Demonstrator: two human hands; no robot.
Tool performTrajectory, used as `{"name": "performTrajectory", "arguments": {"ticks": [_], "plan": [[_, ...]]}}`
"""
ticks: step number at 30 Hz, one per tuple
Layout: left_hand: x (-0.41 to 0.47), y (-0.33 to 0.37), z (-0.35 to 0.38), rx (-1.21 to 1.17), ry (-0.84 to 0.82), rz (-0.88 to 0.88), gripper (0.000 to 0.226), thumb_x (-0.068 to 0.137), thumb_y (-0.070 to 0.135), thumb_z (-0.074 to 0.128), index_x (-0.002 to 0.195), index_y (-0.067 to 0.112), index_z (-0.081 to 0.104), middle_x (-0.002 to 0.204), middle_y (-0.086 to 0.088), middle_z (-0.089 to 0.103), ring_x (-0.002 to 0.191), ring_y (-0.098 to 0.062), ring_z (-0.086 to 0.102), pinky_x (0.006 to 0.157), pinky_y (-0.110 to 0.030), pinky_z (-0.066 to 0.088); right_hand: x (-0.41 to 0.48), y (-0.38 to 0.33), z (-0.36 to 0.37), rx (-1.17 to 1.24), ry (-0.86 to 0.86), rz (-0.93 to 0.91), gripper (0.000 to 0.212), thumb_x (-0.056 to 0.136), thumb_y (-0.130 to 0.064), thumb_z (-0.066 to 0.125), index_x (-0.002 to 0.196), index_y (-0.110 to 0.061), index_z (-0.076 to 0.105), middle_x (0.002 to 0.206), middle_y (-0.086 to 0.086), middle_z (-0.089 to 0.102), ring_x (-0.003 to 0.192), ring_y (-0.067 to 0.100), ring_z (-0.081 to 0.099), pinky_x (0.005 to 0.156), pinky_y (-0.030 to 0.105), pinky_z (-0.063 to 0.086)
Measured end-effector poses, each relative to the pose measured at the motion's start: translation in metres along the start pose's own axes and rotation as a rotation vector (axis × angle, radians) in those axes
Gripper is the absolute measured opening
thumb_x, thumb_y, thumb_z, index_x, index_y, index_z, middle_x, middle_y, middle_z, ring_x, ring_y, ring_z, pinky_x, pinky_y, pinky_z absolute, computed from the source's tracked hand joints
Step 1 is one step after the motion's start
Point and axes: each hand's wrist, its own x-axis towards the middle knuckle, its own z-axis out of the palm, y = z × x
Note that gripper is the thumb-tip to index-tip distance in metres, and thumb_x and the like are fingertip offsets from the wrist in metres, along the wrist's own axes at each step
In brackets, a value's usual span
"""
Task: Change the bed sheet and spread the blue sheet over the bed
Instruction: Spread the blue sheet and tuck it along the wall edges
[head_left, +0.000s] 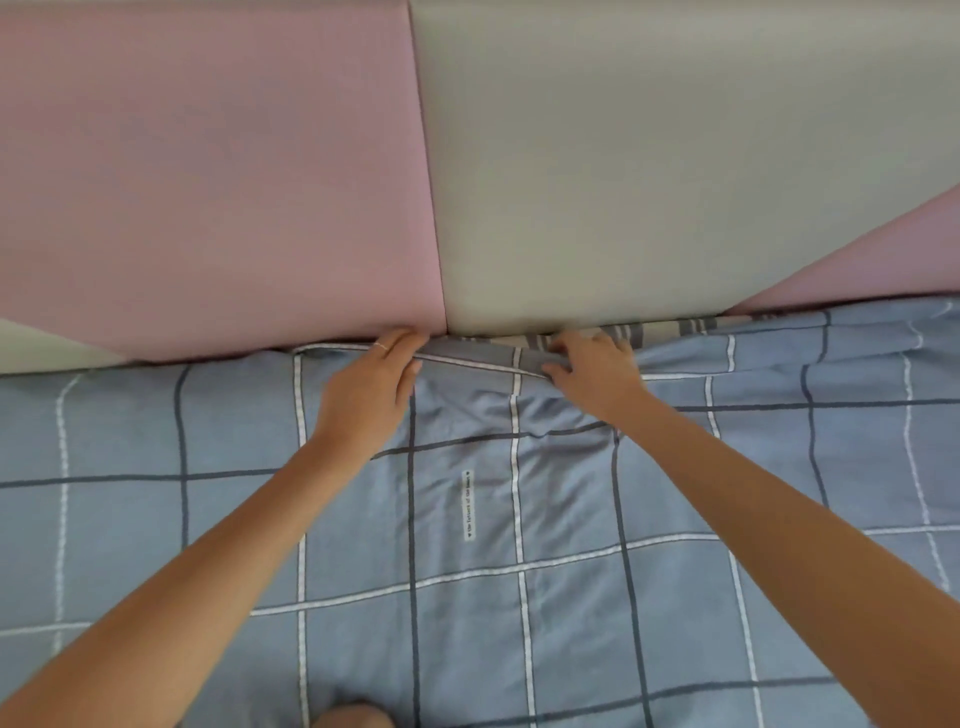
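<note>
Head view of bed-making at the head end. The blue sheet (519, 597), checked with dark and white lines, already lay flat across all of the bed that was in view, so the change of sheets appeared largely done. Its top hem ran left to right along the foot of the padded headboard (623, 182), and its grid lines ran roughly square to that edge. A printed label (468, 504) lay lengthwise, pointing towards the headboard. The sheet's overall long axis could not be judged, since its other edges were out of frame. The left hand (371, 384) pinched the folded hem between thumb and nearly straight fingers at the gap below the headboard. The right hand (592, 371), fingers curled, gripped the same fold just beside it. To the right of it a band of striped fabric (670, 330) remained uncovered and the sheet was rumpled. Judged remaining: seating that stretch of hem and smoothing the creases near the hands
</note>
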Motion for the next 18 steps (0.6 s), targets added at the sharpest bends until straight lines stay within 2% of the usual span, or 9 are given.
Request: {"name": "performTrajectory", "arguments": {"ticks": [2,4,6,8,9,11,13,15,18], "plan": [[0.015,0.009,0.003,0.040,-0.071,-0.001,0.035,0.099,0.032,0.039,0.117,0.016,0.064,0.113,-0.004,0.065,0.090,-0.029,0.066,0.063,-0.036,0.050,0.009,-0.001,-0.015,-0.137,-0.170,-0.062,0.034,0.089,-0.035,0.057,0.119,-0.018,0.057,0.115,0.006,0.061,0.116,0.028,0.052,0.098,0.037,0.035],[0.025,0.016,0.006,0.090,-0.127,0.012,0.031,0.096,0.034,0.046,0.104,0.015,0.069,0.099,-0.005,0.068,0.089,-0.029,0.064,0.060,-0.035,0.048,0.014,-0.003,-0.022,-0.258,-0.189,-0.105,0.026,0.088,-0.024,0.057,0.112,-0.015,0.059,0.111,0.007,0.063,0.106,0.029,0.059,0.083,0.036,0.046],[0.031,0.023,0.009,0.147,-0.130,0.069,0.021,0.089,0.029,0.062,0.098,0.013,0.071,0.093,-0.006,0.069,0.090,-0.029,0.063,0.058,-0.036,0.049,0.011,-0.007,-0.026,-0.364,-0.118,-0.101,0.023,0.089,-0.012,0.053,0.111,-0.015,0.058,0.109,0.008,0.064,0.102,0.030,0.061,0.070,0.033,0.044],[0.037,0.026,0.010,0.202,-0.178,0.124,0.034,0.077,0.030,0.075,0.105,0.011,0.069,0.100,-0.008,0.068,0.094,-0.029,0.062,0.065,-0.036,0.050,0.009,-0.007,-0.023,-0.455,0.005,-0.110,0.024,0.090,-0.008,0.050,0.113,-0.014,0.056,0.106,0.008,0.065,0.097,0.030,0.062,0.064,0.031,0.038],[0.038,0.024,0.012,0.252,-0.219,0.148,0.046,0.073,0.033,0.078,0.112,0.011,0.066,0.108,-0.008,0.065,0.099,-0.028,0.060,0.074,-0.036,0.049,0.008,-0.005,-0.021,-0.453,0.081,-0.121,0.025,0.090,-0.009,0.051,0.114,-0.013,0.055,0.103,0.009,0.066,0.094,0.031,0.063,0.062,0.031,0.036],[0.035,0.020,0.016,0.388,-0.308,0.205,0.059,0.068,0.037,0.080,0.116,0.009,0.062,0.119,-0.008,0.060,0.108,-0.027,0.055,0.089,-0.037,0.043,0.006,-0.003,-0.016,-0.365,0.230,-0.200,0.027,0.083,-0.013,0.060,0.110,-0.008,0.058,0.097,0.012,0.065,0.089,0.033,0.061,0.060,0.033,0.039],[0.031,0.014,0.018,0.455,-0.331,0.253,0.061,0.061,0.033,0.084,0.111,0.006,0.063,0.120,-0.011,0.060,0.109,-0.028,0.054,0.093,-0.037,0.042,0.007,0.003,-0.002,-0.388,0.267,-0.288,0.033,0.065,-0.016,0.076,0.095,-0.006,0.067,0.088,0.014,0.063,0.080,0.032,0.061,0.056,0.033,0.046],[0.029,0.013,0.023,0.422,-0.386,0.244,0.058,0.074,0.029,0.075,0.122,0.005,0.054,0.133,-0.012,0.051,0.119,-0.028,0.049,0.102,-0.035,0.036,0.007,0.010,0.015,-0.468,0.260,-0.337,0.037,0.059,-0.015,0.080,0.093,-0.006,0.070,0.089,0.013,0.063,0.079,0.029,0.063,0.062,0.033,0.053],[0.031,0.016,0.028,0.396,-0.400,0.188,0.052,0.084,0.033,0.062,0.126,0.008,0.044,0.134,-0.008,0.046,0.119,-0.024,0.047,0.100,-0.031,0.033,0.007,0.021,0.033,-0.442,0.195,-0.416,0.048,0.066,-0.018,0.078,0.109,0.000,0.068,0.110,0.018,0.066,0.099,0.032,0.066,0.084,0.038,0.054]]}}
